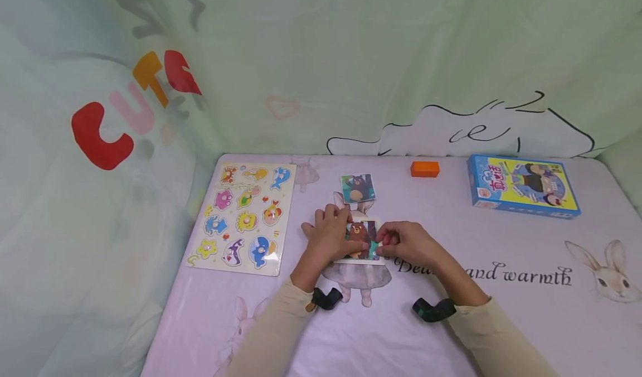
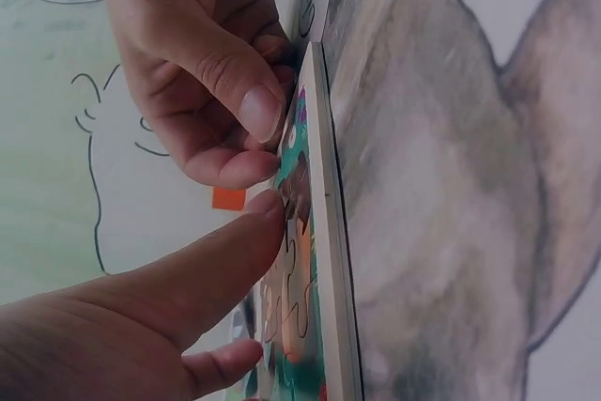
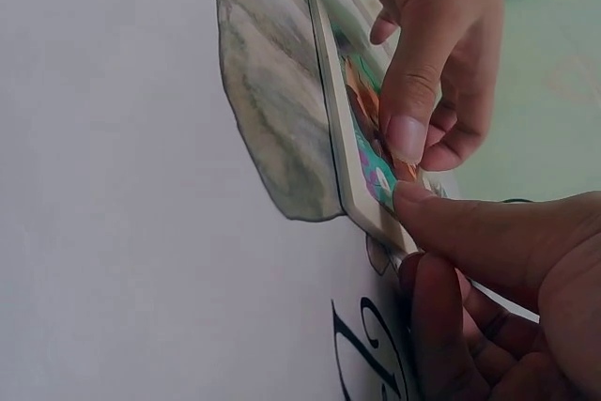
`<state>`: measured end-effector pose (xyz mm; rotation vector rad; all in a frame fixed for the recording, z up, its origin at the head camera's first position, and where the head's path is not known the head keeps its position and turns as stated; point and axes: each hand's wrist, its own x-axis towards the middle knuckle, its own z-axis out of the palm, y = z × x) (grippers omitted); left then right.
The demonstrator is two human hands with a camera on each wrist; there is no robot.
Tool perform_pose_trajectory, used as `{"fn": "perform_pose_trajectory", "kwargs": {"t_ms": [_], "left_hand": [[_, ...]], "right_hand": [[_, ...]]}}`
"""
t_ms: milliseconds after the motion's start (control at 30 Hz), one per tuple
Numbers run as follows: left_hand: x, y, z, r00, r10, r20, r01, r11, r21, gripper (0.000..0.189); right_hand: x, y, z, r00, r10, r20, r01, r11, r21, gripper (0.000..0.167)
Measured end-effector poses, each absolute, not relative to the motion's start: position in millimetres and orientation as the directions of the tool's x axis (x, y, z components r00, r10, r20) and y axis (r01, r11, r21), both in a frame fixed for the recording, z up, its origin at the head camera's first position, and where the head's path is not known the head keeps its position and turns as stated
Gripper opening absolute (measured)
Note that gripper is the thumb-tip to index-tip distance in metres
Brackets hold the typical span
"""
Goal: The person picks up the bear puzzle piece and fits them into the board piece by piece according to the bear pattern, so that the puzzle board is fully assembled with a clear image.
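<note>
A small bear jigsaw puzzle [image 1: 358,232] in a pale wooden frame [image 2: 333,232] lies flat on the cloth-covered table. My left hand [image 1: 328,233] spreads over its left side, and the thumb touches the picture near the lower middle. At the right edge, my right hand [image 1: 408,240] has its thumb on the puzzle's face [image 3: 376,171] and its fingers curled beside the frame, gripping there. Whether a loose piece lies between those fingertips is hidden. Just beyond the puzzle is a square bear picture card [image 1: 358,188].
To the left lies a wooden knob puzzle board [image 1: 241,218] with several sea animals. An orange block [image 1: 424,169] sits near the far edge. A blue and yellow box [image 1: 524,186] lies at the far right. Curtains [image 1: 301,59] hang behind and left of the table.
</note>
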<state>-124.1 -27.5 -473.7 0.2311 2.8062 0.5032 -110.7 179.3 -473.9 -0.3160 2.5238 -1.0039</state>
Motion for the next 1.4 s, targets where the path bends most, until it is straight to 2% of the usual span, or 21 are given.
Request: {"fn": "perform_pose_trajectory", "kwargs": {"t_ms": [200, 500, 733, 967, 1400], "left_hand": [[-125, -26, -474, -0.949, 0.198, -0.246, 0.102, 0.93, 0.354, 0.067], [-125, -25, -472, -0.95, 0.19, -0.247, 0.101, 0.937, 0.333, 0.077], [-125, -23, -472, -0.945, 0.181, -0.274, 0.097, 0.951, 0.294, 0.099], [-123, -22, -471, -0.938, 0.212, -0.274, 0.137, 0.953, 0.268, 0.111], [-124, -19, -466, -0.927, 0.223, -0.302, 0.16, 0.962, 0.222, 0.114]], "right_hand": [[-112, 179, -476, -0.895, -0.352, -0.276, -0.069, 0.719, -0.692, 0.017], [-111, 175, -475, -0.902, -0.338, -0.269, -0.075, 0.736, -0.673, 0.019], [-110, 172, -474, -0.9, -0.322, -0.292, -0.057, 0.753, -0.655, 0.023], [-111, 168, -473, -0.906, -0.276, -0.322, -0.014, 0.779, -0.627, 0.025], [-114, 161, -464, -0.904, -0.254, -0.344, 0.013, 0.787, -0.617, 0.021]]}}
